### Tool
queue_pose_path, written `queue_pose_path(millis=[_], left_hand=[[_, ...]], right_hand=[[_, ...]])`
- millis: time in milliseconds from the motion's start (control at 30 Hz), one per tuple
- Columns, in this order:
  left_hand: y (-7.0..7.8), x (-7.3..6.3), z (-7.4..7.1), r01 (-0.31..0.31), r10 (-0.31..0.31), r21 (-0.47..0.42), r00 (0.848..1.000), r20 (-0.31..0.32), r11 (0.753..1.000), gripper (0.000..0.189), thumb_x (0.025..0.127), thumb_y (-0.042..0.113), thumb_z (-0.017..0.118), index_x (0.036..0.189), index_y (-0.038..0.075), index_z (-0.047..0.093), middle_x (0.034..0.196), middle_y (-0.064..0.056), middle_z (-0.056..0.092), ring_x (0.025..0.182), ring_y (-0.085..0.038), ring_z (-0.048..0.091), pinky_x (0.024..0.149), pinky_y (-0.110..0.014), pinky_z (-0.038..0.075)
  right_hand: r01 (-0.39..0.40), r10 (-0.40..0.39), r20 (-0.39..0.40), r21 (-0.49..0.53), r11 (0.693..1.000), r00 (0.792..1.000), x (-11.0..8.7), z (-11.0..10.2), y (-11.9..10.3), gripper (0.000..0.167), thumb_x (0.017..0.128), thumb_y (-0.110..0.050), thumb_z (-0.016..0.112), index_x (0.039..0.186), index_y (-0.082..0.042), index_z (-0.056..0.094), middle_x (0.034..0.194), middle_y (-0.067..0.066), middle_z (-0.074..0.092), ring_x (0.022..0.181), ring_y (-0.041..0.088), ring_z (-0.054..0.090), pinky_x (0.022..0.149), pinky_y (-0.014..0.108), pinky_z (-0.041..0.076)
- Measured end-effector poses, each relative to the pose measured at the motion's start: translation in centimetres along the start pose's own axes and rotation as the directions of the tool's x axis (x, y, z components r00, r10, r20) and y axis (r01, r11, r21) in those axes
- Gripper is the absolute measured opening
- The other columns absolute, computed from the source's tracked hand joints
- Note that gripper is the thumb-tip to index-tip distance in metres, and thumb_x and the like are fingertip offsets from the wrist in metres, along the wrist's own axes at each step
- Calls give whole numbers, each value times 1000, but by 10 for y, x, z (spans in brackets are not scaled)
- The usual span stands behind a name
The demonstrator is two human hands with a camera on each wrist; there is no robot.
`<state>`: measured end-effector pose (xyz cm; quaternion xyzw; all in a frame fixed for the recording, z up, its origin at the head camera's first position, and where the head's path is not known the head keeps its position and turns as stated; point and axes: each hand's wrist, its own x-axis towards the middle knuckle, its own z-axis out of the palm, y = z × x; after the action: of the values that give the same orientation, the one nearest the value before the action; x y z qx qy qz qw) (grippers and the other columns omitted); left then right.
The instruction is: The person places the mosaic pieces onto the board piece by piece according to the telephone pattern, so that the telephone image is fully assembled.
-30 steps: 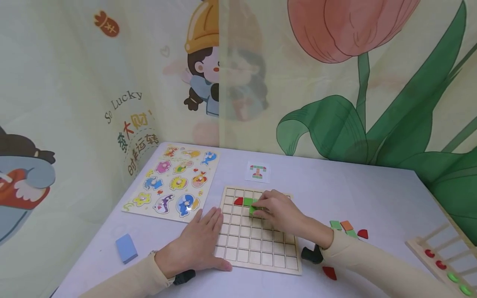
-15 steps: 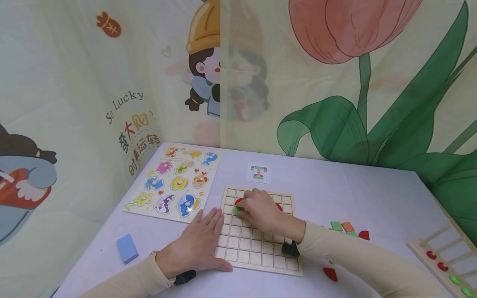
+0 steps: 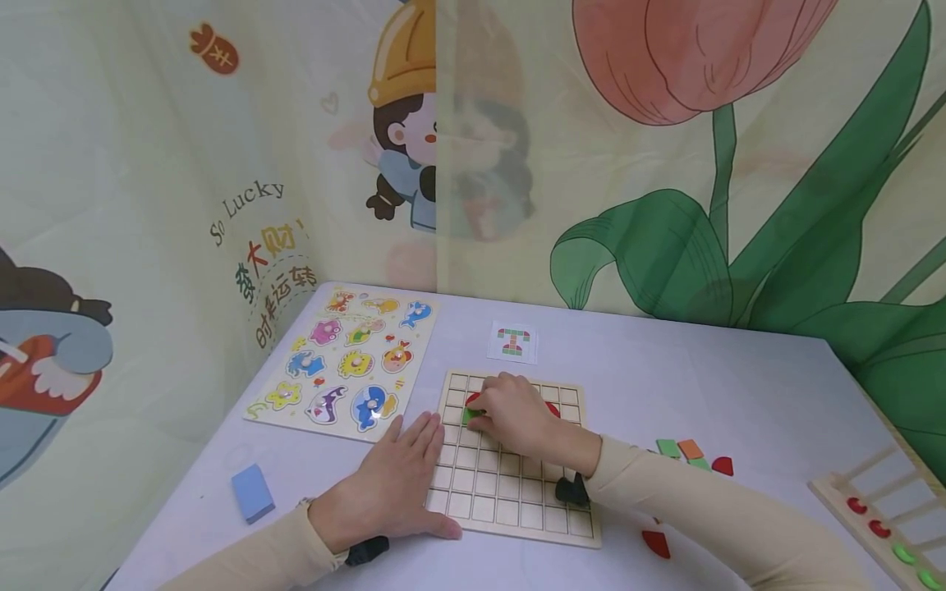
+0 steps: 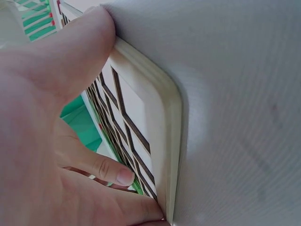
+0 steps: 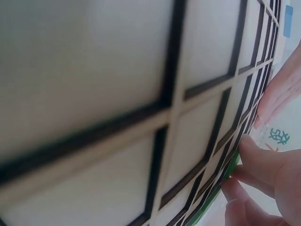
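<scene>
As I view it remotely, the green tile (image 3: 469, 416) is at the far-left part of the grid board (image 3: 506, 513), on the near side of a red piece (image 3: 472, 397); the right hand (image 3: 513, 417) pinches it by its fingertips, presumably for accurate seating. At the board's left edge, the left hand (image 3: 392, 484) lies flat, thumb spread wide, probably as a brace. Beyond the board, a picture card (image 3: 512, 343) lies face up, likely for easy viewing.

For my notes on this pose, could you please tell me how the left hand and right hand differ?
The left hand lies at the left edge of the grid; the right hand is over its upper rows. The left hand's fingers are outstretched; the right hand pinches a green tile. Both are bare.
</scene>
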<state>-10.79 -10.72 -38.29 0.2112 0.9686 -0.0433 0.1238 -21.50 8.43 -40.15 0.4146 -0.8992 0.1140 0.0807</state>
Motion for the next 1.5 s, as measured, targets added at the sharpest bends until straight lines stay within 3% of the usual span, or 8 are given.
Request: queue_pose_path(millis=[500, 867, 1100, 1300, 1500], left_hand=[[-1, 0, 1, 4, -4, 5, 1000, -2, 1000, 124, 73, 90, 59, 158, 2, 36, 168, -14, 31, 159, -29, 26, 127, -56, 25], [0, -1, 1, -4, 4, -13, 1000, -5, 1000, 123, 74, 89, 60, 157, 1, 37, 168, -15, 32, 159, -30, 26, 127, -56, 25], [0, -1, -1, -7, 7, -40, 1000, -8, 999, 123, 74, 87, 62, 157, 0, 37, 168, -16, 32, 159, -31, 26, 127, -57, 24], [1, 0, -2, -4, 4, -50, 1000, 1, 999, 123, 74, 87, 63, 157, 0, 36, 168, -16, 31, 159, -31, 26, 127, -58, 23], [2, -1, -3, 10, -9, -59, 1000, 10, 998, 123, 73, 87, 64, 157, 1, 37, 168, -15, 32, 159, -31, 26, 128, -58, 22]], right_hand=[[-48, 36, 63, 187, 981, 997, -8, -10, 5, 32, 86, -23, 84, 115, -12, 80, 95, 2, 74, 80, 14, 62, 68, 22, 48], [-131, 139, -24, 210, 969, 990, -47, -29, 20, 33, 88, -26, 81, 120, -15, 78, 106, 4, 76, 94, 20, 65, 74, 28, 51], [-258, 275, -68, 187, 948, 959, -88, -48, 38, 34, 86, -24, 84, 119, -17, 79, 107, 2, 75, 97, 17, 62, 71, 26, 50], [-400, 415, -82, 155, 903, 906, -126, -62, 52, 38, 83, -21, 86, 120, -16, 78, 108, 3, 75, 100, 20, 63, 69, 26, 52], [-481, 491, -74, 115, 869, 868, -157, -70, 63, 39, 80, -21, 88, 118, -14, 79, 107, 4, 75, 97, 22, 64, 69, 28, 56]])
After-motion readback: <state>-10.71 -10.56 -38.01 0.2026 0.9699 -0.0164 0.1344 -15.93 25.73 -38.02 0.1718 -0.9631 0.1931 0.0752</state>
